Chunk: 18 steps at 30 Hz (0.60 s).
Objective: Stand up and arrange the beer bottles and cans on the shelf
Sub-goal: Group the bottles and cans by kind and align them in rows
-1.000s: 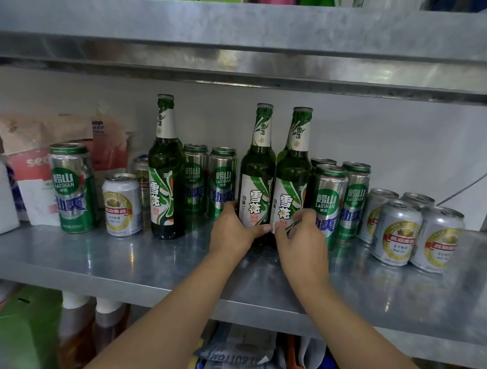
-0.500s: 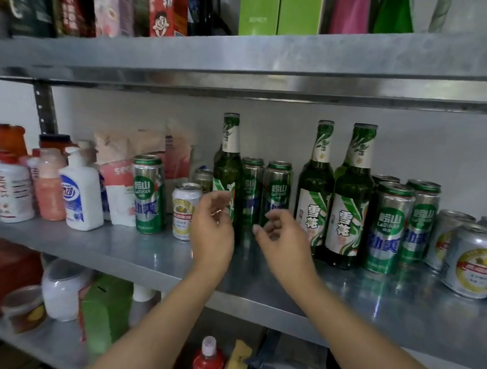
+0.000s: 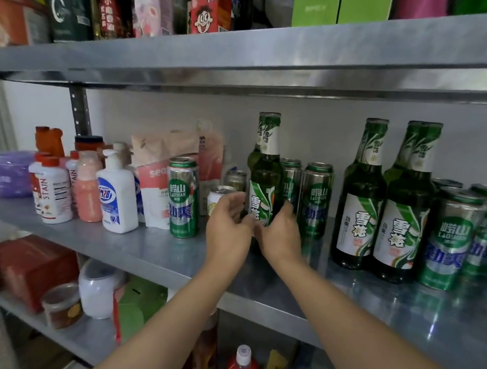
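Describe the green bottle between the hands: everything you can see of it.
The green bottle looks like dark green glass and stands upright on the metal shelf, cap on. A white-and-green neck wrap and body label carry Chinese characters. The left hand and right hand hold its lower body from either side. Tall green cans stand just behind it.

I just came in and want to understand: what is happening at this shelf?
A person stands at a metal shelf and holds one green beer bottle between the left hand and the right hand. The bottle is upright, apart from two matching bottles further right. Beer cans stand on both sides.
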Available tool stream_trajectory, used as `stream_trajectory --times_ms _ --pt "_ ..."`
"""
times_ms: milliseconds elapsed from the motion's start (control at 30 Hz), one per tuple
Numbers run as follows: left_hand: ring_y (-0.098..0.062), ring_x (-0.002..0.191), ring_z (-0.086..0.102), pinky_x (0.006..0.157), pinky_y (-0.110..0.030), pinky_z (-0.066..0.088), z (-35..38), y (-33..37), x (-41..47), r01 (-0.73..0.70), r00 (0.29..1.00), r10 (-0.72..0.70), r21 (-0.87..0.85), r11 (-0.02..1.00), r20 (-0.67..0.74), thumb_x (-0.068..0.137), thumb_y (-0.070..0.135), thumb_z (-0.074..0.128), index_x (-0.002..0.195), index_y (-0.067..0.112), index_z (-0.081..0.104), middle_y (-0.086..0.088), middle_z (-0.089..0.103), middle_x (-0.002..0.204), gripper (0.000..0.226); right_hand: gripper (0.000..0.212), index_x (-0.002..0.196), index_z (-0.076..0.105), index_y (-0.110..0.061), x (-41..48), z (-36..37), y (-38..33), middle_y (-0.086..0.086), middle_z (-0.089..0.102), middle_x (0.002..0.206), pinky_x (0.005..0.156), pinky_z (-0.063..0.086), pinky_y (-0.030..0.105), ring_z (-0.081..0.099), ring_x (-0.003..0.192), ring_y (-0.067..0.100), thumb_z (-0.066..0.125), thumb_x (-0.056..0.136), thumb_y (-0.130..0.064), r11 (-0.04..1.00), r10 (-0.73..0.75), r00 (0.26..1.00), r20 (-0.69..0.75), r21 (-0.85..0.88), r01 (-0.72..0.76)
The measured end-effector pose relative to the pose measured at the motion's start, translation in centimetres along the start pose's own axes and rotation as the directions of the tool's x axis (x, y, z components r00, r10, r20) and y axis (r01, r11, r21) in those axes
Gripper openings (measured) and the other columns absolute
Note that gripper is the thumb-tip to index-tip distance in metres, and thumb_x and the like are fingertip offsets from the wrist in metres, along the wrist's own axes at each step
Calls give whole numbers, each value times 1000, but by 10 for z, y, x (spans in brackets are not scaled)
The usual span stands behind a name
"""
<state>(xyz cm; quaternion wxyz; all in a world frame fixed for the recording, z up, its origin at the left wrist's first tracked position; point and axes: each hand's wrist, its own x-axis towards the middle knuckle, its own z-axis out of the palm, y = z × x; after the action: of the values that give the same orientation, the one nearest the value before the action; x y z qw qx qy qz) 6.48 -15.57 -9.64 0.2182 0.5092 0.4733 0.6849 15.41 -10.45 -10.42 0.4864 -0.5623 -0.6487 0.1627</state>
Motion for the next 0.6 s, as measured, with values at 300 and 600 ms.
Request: stream_trajectory --times_ms 300,600 --pt "-17 117 60 104 -39 47 6 -4 0 57 997 -59 42 998 57 84 7 71 127 11 55 -1 64 125 46 59 123 42 -6 -9 -14 1 17 64 110 71 50 35 64 97 36 70 79 -33 999 23 999 23 -38 -23" --pt "-10 89 70 68 -23 56 43 22 -31 51 951 -74 83 995 301 57 37 84 110 19 63 4 73 97 60 63 122 49 -19 -51 -92 21 -3 71 98 78 59 41 67 94 21 76 65 -25 995 -69 996 49 72 65"
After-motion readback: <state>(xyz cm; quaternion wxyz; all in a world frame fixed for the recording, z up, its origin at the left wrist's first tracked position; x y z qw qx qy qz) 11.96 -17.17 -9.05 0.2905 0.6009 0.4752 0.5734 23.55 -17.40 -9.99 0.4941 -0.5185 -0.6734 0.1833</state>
